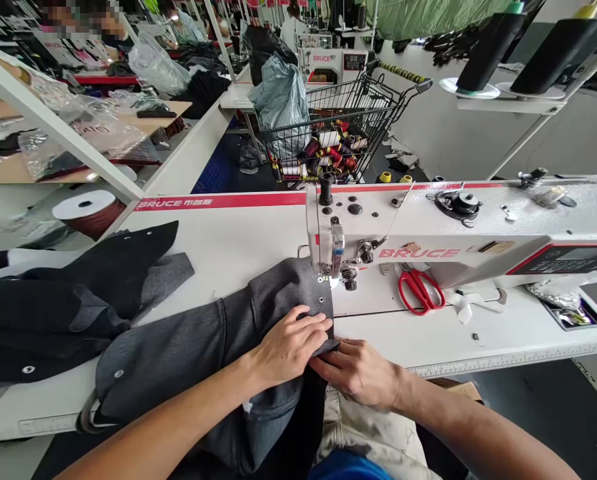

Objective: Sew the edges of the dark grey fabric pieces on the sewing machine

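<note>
A dark grey fabric piece (198, 337) with metal eyelets lies across the table, its far end under the needle area of a white sewing machine (458, 230). My left hand (291, 343) rests flat on this fabric near its right edge, fingers stretched toward the machine. Close beside it, my right hand (355, 370) pinches the folded edge of the same fabric at the table's front. The lower part of the fabric hangs over the edge toward my lap. The fingertips of my right hand are partly hidden by the fold.
Red-handled scissors (421, 290) lie under the machine arm. More dark fabric pieces (78, 287) are heaped at the left. Black thread cones (491, 50) stand on a rack at upper right. Behind the table is a wire cart (348, 127) with thread spools. People are in the background.
</note>
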{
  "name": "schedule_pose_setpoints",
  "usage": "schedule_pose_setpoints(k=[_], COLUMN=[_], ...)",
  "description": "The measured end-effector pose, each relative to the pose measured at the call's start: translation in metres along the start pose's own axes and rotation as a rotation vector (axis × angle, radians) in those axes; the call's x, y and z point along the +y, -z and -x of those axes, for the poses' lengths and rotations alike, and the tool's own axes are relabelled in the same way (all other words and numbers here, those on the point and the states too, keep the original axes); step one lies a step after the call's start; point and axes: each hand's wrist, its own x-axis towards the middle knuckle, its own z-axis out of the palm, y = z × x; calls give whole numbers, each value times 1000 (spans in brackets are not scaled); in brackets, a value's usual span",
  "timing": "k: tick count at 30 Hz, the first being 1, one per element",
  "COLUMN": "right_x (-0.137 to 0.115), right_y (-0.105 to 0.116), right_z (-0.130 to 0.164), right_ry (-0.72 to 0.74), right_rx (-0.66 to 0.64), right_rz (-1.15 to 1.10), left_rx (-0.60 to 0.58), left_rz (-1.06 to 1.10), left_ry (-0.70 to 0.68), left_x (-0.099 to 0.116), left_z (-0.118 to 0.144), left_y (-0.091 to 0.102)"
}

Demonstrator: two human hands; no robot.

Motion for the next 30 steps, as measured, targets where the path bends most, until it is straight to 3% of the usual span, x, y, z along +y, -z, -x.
schedule_pose_setpoints(k=[7, 30], right_x=[15, 22], right_y=[-6, -11], right_z=[-6, -11], right_ry=[-47, -201], right_rx=[-11, -109], right_rz=[-53, -88], left_rx=[-15, -56], left_rz=[0, -182], left_ry=[-23, -223], left_x=[-23, -83], left_z=[-10, -39], left_y=[0, -5])
